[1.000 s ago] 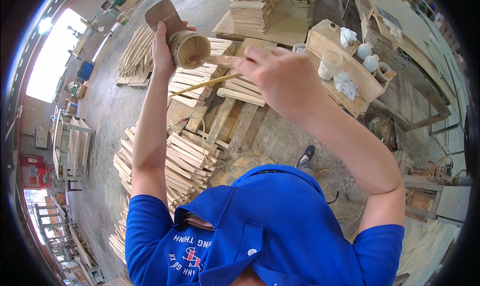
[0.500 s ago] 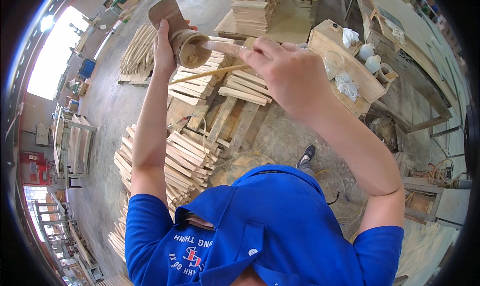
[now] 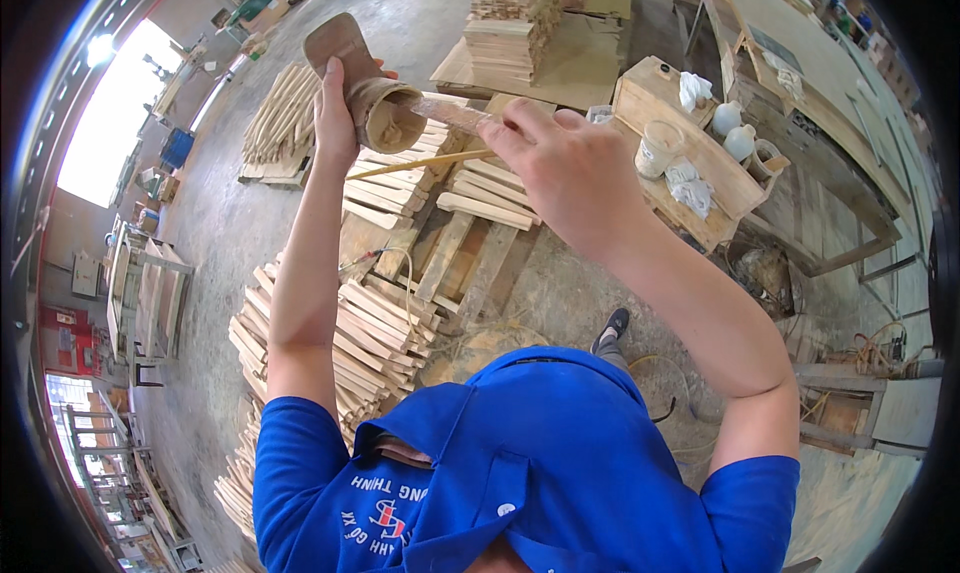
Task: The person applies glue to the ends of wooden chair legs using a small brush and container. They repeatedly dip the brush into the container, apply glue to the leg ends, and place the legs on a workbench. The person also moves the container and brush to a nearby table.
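- Wooden piece (image 3: 385, 113): its near side is covered by the left hand (image 3: 335, 113), so the grip cannot be read in full.
- Flat stick (image 3: 450, 115): its near end is lost under the right hand (image 3: 570, 173).
- Slat stacks (image 3: 340, 333): partly covered by the left forearm and blue shirt (image 3: 520, 473).
- Small pale pots (image 3: 735, 133) on the tabletop (image 3: 720, 178): too small to tell their contents.
- Workshop edges: dark at the rim.

A white plastic tub (image 3: 655, 149) with a pale label stands on the wooden bench at upper right. Two white squeeze bottles (image 3: 735, 131) stand just beyond it on the same bench. At far left, a red panel (image 3: 62, 339) hangs on the wall.
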